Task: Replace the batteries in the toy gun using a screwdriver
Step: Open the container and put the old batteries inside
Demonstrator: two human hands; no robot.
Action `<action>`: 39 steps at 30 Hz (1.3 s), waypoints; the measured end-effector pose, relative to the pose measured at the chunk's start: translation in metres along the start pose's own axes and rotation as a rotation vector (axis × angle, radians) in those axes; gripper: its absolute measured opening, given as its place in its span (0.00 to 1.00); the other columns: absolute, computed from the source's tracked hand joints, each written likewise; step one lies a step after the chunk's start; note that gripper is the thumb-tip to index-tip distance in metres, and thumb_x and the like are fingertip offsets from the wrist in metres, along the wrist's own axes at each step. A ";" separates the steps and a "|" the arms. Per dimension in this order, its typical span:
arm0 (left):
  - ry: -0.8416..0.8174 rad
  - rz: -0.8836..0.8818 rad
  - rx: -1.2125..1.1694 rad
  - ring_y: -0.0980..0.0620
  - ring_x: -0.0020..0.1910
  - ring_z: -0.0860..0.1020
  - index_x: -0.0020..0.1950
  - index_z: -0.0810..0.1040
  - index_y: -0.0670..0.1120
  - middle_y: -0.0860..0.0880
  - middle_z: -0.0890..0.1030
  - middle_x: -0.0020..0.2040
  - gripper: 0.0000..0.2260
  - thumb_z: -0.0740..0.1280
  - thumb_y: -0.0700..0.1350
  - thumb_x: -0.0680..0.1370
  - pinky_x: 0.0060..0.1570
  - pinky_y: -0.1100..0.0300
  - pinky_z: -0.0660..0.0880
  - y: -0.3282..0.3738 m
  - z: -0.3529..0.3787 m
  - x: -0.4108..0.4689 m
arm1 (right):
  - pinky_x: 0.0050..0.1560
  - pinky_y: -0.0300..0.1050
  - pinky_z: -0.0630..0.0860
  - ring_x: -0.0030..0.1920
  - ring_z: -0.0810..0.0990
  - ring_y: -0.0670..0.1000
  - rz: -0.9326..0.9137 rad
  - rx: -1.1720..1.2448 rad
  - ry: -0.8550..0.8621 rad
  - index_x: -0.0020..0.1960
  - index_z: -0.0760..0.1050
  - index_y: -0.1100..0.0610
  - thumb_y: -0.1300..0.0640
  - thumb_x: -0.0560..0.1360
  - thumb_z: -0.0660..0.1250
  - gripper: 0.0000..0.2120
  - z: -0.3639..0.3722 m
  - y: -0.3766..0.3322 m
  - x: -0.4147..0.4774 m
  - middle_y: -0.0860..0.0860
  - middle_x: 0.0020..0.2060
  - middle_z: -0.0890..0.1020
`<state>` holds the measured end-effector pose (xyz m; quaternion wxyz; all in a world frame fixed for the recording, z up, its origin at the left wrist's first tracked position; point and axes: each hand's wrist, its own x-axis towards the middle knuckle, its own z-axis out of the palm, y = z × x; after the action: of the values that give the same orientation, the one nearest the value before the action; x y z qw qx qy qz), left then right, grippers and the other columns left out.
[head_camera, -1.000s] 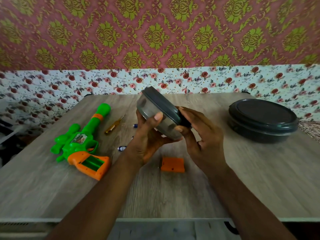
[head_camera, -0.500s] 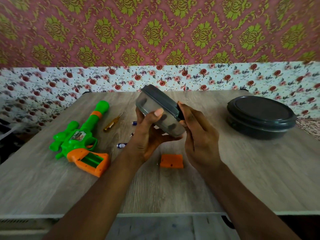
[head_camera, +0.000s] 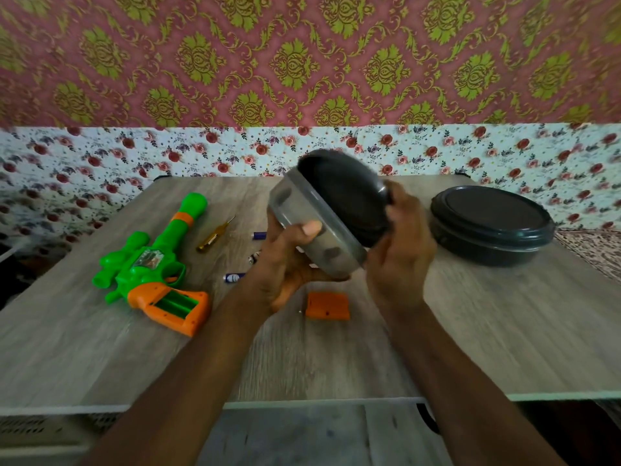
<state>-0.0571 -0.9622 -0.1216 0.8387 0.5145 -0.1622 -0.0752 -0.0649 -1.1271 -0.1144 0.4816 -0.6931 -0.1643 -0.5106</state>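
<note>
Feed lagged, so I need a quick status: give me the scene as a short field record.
left hand: cradles grey container, tilted
right hand: fingers on its dark lid
toy gun: on table, battery bay open
battery cover: off, lying on table
screwdriver: beside gun
loose batteries: on table
second container: closed, right

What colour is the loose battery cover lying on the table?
Orange; the battery cover shows best in the head view, on the table.
</note>
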 end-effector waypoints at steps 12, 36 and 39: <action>-0.066 -0.189 -0.286 0.25 0.69 0.73 0.80 0.63 0.41 0.30 0.72 0.73 0.38 0.65 0.62 0.77 0.61 0.23 0.71 -0.003 0.002 0.004 | 0.50 0.18 0.63 0.46 0.76 0.49 -0.062 -0.372 -0.056 0.68 0.77 0.63 0.67 0.80 0.65 0.17 -0.005 0.034 0.003 0.63 0.50 0.82; 0.424 -0.330 0.398 0.41 0.46 0.87 0.59 0.77 0.37 0.36 0.84 0.53 0.20 0.76 0.50 0.76 0.43 0.47 0.86 -0.007 0.017 0.042 | 0.44 0.59 0.85 0.45 0.85 0.67 -0.153 -0.503 -0.142 0.62 0.78 0.68 0.76 0.72 0.69 0.19 -0.016 0.053 0.028 0.66 0.51 0.83; 0.416 -0.295 0.599 0.38 0.44 0.87 0.55 0.79 0.36 0.36 0.84 0.51 0.34 0.80 0.60 0.62 0.43 0.43 0.85 -0.020 0.009 0.051 | 0.44 0.62 0.85 0.44 0.85 0.69 -0.206 -0.500 -0.155 0.62 0.79 0.68 0.76 0.71 0.69 0.19 -0.012 0.051 0.042 0.67 0.50 0.83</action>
<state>-0.0114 -0.9939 -0.1254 0.6465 0.7585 0.0723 -0.0384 -0.0169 -1.1728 -0.1037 0.2275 -0.8070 -0.1391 -0.5270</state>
